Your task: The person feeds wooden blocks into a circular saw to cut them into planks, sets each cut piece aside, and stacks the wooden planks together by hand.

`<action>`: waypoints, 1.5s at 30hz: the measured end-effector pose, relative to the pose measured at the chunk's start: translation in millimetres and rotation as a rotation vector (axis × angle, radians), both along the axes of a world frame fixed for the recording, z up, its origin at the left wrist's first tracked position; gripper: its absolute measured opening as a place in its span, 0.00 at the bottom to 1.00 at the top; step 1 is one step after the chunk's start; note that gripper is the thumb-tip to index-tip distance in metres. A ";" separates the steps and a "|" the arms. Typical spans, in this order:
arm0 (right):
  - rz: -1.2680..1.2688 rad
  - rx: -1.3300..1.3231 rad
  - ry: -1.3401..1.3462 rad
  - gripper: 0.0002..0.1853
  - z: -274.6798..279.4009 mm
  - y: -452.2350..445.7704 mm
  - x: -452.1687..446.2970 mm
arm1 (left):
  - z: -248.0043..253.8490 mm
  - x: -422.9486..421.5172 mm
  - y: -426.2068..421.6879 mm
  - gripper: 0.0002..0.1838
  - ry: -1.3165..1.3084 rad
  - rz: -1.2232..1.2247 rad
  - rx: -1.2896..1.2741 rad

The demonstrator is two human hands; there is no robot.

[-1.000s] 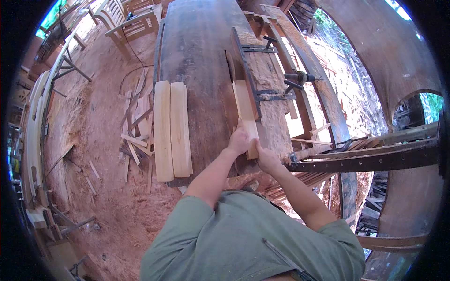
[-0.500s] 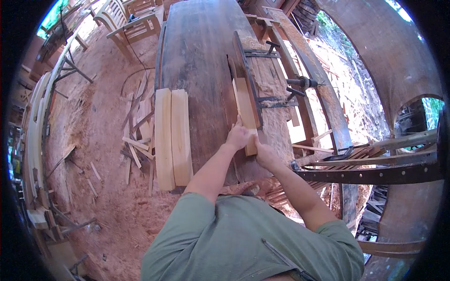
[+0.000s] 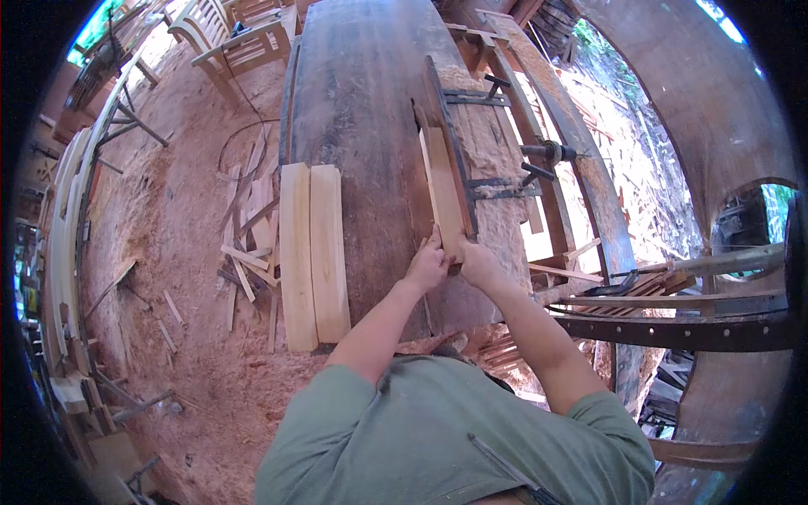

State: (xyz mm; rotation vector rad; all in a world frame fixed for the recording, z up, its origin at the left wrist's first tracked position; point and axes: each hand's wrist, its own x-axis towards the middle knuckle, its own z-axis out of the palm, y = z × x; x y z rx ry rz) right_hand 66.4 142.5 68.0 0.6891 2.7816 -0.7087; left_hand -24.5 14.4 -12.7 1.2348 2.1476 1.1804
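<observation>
A pale wooden board (image 3: 443, 185) lies lengthwise on the dark worktable (image 3: 362, 109), its right side along a dark fence (image 3: 451, 151). My left hand (image 3: 427, 264) is closed on the left side of the board near its near end, one finger pointing forward along it. Behind that near end, at its right corner, my right hand (image 3: 480, 264) is closed against the wood. The board's far end reaches the slot in the tabletop. Two pale boards (image 3: 313, 252) lie side by side at the table's left edge.
Two metal clamps (image 3: 475, 98) cross the sawdust-covered strip right of the fence. Wood offcuts (image 3: 252, 252) and a cable litter the floor at left. A wooden chair (image 3: 244, 38) stands at the far left. A dark bar (image 3: 673, 332) extends at right.
Both hands have pushed the board forward along the fence, deeper toward the slot. The camera view has shifted slightly, so the two boards at left appear lower.
</observation>
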 end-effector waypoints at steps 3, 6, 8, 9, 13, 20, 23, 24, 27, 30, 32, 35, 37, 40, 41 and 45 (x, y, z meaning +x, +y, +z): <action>-0.051 0.050 -0.004 0.31 3.7 -1.5 -10.2 | 7.1 -8.4 4.7 0.17 0.023 0.007 -0.050; -0.049 0.085 0.083 0.32 -1.2 2.9 -11.3 | 18.7 -14.1 10.1 0.17 0.023 0.024 -0.093; -0.040 0.105 0.059 0.32 -12.0 8.7 -5.7 | 18.7 -17.1 12.7 0.17 0.008 0.030 -0.107; -0.028 0.131 0.039 0.32 -16.0 11.1 -4.3 | 17.9 -19.5 14.9 0.17 0.047 0.025 -0.132; -0.016 0.188 0.051 0.32 -21.7 6.0 -1.3 | 16.3 -28.4 21.8 0.19 0.095 0.014 -0.190; -0.192 0.145 0.095 0.31 -24.1 -6.0 -12.7 | 20.7 -45.2 34.4 0.19 0.088 0.013 -0.314; -0.166 0.118 0.111 0.30 -24.0 -7.3 -4.3 | 15.8 -33.2 29.7 0.20 0.097 0.029 -0.279; -0.126 0.116 0.087 0.30 -20.2 -9.5 0.3 | 18.2 -26.6 23.6 0.20 0.059 0.022 -0.244; -0.099 0.025 0.098 0.30 -3.3 -30.1 38.6 | 14.3 11.7 4.9 0.20 0.043 0.041 -0.159; -0.085 0.029 0.019 0.32 -4.7 -57.2 96.0 | 15.0 70.9 -29.9 0.33 0.007 0.099 -0.075; -0.104 0.015 0.060 0.29 -7.6 -80.3 142.3 | 6.1 101.7 -57.3 0.44 -0.051 -0.013 -0.077; -0.001 0.068 0.186 0.26 -7.6 -104.2 193.9 | 18.5 124.5 -97.5 0.41 -0.063 -0.108 -0.156; -0.107 0.120 0.522 0.25 -21.7 -109.7 210.3 | 31.1 124.7 -117.6 0.38 -0.118 -0.179 -0.119; -0.584 -0.486 0.424 0.29 -39.1 -118.5 199.2 | 37.4 109.5 -113.3 0.22 0.068 -0.136 -0.025; -0.822 -0.989 0.392 0.29 -42.7 -118.9 193.9 | 37.2 102.2 -108.4 0.16 0.231 -0.160 -0.017; -0.543 -1.221 0.501 0.27 45.4 -128.9 180.6 | 91.8 72.4 -91.8 0.10 0.541 -0.235 0.143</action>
